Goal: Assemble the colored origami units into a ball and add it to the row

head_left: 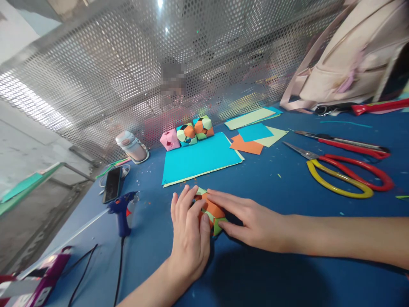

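Observation:
Between my two hands is a folded paper ball (213,208) in orange, pale green and green, low over the blue table. My left hand (190,230) wraps its left side, the fingers over the top and the thumb along the near side. From the right, my right hand (249,219) grips it with fingertips on the upper edge and thumb on the lower edge. Part of the ball is hidden behind my left fingers. Just beyond lies a stack of blue and pale green paper sheets (201,158).
Finished paper balls (187,134) line the metal mesh panel (153,68). Paper pieces (252,138), scissors (335,170) and a box cutter (348,143) lie right. A glue gun (123,213), phone (113,184), bottle (131,147) and purple power strip (47,277) are left; a backpack (348,55) stands far right.

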Tool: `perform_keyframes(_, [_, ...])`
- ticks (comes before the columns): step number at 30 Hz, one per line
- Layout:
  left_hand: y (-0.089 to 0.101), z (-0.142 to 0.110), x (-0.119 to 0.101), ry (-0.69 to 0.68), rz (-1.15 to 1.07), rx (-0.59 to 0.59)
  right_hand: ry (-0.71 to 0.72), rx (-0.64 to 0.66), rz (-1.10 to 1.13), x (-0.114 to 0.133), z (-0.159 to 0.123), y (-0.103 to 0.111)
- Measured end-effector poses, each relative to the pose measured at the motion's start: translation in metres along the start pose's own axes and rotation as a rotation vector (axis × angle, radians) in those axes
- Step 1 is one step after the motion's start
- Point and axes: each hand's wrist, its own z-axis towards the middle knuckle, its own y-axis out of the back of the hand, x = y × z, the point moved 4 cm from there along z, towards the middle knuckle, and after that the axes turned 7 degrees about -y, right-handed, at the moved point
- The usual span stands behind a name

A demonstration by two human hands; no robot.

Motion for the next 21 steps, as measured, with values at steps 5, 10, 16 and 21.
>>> perform_keyframes(5, [0.0,-0.001,0.001,-0.028,0.017,-0.028,-0.026,0.06,-0.044,-0.006,-0.005,-0.007])
perform_keyframes(10, [-0.001,-0.003,0.004,-0.039,-0.015,-0.053,-0.033,0.027,-0.056,-0.01,-0.005,-0.012])
perform_keyframes(16, [0.002,-0.002,0.009,-0.007,-0.115,-0.012,-0.014,-0.019,-0.067,-0.013,-0.005,-0.012])
perform_keyframes(21, [0.01,-0.002,0.017,-0.005,-0.201,-0.017,0.004,-0.028,-0.066,-0.013,-0.004,-0.01])
